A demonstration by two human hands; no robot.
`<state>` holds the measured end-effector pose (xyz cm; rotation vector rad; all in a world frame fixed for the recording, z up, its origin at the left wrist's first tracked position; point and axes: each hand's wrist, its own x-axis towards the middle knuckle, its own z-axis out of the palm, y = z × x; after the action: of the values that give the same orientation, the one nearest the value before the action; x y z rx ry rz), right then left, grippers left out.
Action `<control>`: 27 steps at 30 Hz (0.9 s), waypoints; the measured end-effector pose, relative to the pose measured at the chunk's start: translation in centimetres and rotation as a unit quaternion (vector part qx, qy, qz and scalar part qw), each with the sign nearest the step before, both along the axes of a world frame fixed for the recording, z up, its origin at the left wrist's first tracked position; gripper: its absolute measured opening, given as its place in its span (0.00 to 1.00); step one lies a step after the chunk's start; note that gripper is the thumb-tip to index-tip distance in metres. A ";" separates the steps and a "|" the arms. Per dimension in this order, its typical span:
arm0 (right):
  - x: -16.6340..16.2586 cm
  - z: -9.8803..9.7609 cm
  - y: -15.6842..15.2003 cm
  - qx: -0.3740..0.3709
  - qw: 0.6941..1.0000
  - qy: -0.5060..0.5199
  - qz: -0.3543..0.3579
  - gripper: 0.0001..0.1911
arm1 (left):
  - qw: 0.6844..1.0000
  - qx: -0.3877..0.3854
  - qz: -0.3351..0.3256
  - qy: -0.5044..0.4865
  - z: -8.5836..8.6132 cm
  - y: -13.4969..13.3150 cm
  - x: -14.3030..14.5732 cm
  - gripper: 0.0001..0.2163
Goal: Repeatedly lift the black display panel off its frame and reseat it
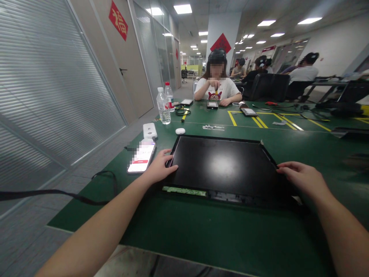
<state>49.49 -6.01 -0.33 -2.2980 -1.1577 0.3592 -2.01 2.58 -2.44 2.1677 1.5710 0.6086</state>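
Note:
A large black display panel lies flat on the green table, with a narrow green circuit strip showing along its near edge. My left hand rests on the panel's left edge, fingers curled over the rim. On the panel's right edge sits my right hand, its fingers bent down onto the frame. Both hands grip the panel by its sides.
A smartphone with a lit screen lies left of the panel, with a white charger and two water bottles behind it. A black cable trails off the left edge. A person sits across the table; others sit further back.

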 end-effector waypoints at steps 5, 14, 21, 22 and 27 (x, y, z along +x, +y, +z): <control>0.5 -0.7 0.2 0.016 1.000 -0.011 -0.003 0.19 | 1.000 -0.007 -0.015 0.020 0.3 -0.2 -0.1 0.28; 1.0 -1.1 0.1 0.031 0.998 -0.040 0.023 0.17 | 1.000 0.002 -0.018 0.017 0.5 -0.5 0.0 0.28; 1.2 -1.4 0.3 0.020 0.997 -0.063 0.027 0.17 | 1.000 0.000 -0.013 0.027 0.6 -0.8 0.3 0.27; 1.1 -1.4 0.2 0.020 0.997 -0.065 0.027 0.17 | 0.999 0.000 -0.012 0.030 0.6 -0.8 0.4 0.26; 0.7 -1.1 0.2 0.020 0.998 -0.064 0.018 0.17 | 0.999 0.003 -0.024 0.042 0.8 -1.2 0.7 0.26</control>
<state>50.15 -5.83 -1.45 -2.2970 -1.2577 0.2030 -1.32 1.33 -1.66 2.2552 1.5563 0.5134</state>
